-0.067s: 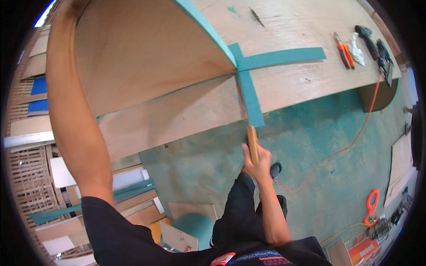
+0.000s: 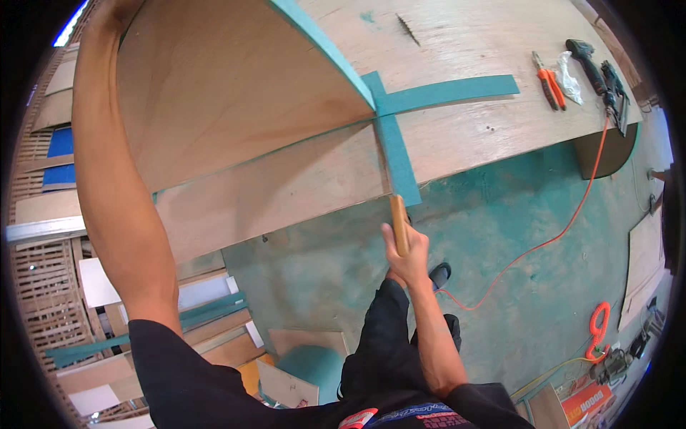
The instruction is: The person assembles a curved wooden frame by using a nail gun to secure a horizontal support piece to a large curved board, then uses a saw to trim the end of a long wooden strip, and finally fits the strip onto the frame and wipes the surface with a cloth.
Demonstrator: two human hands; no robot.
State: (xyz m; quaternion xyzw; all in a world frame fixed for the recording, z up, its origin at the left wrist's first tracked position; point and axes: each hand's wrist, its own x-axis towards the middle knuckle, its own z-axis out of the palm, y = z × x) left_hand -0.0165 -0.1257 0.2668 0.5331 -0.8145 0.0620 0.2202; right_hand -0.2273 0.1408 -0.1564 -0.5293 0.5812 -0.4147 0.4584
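Note:
My right hand (image 2: 409, 256) is closed round the pale wooden handle (image 2: 399, 227) of a tool, just off the front edge of the workbench. The tool's working end cannot be made out. Just beyond the handle lies a green strip (image 2: 397, 159), its end jutting over the edge. Another green strip (image 2: 457, 91) meets it crosswise. A large wooden panel (image 2: 243, 79) with a green edge stands on the bench, its corner by the crossing. My left arm reaches far up beside the panel; the left hand (image 2: 118, 16) is at its far left edge, fingers hidden.
Orange-handled pliers (image 2: 550, 87), a clear plastic bag (image 2: 569, 80) and a dark power tool (image 2: 589, 64) lie at the bench's right. An orange hose (image 2: 564, 234) runs down to the floor. Board offcuts (image 2: 221, 336) are stacked at lower left. A drill bit (image 2: 407, 28) lies farther back.
The view has shifted slightly, so the bench and panel sit a little farther left. My right hand with the wooden-handled tool has moved slightly left and nearer the panel side.

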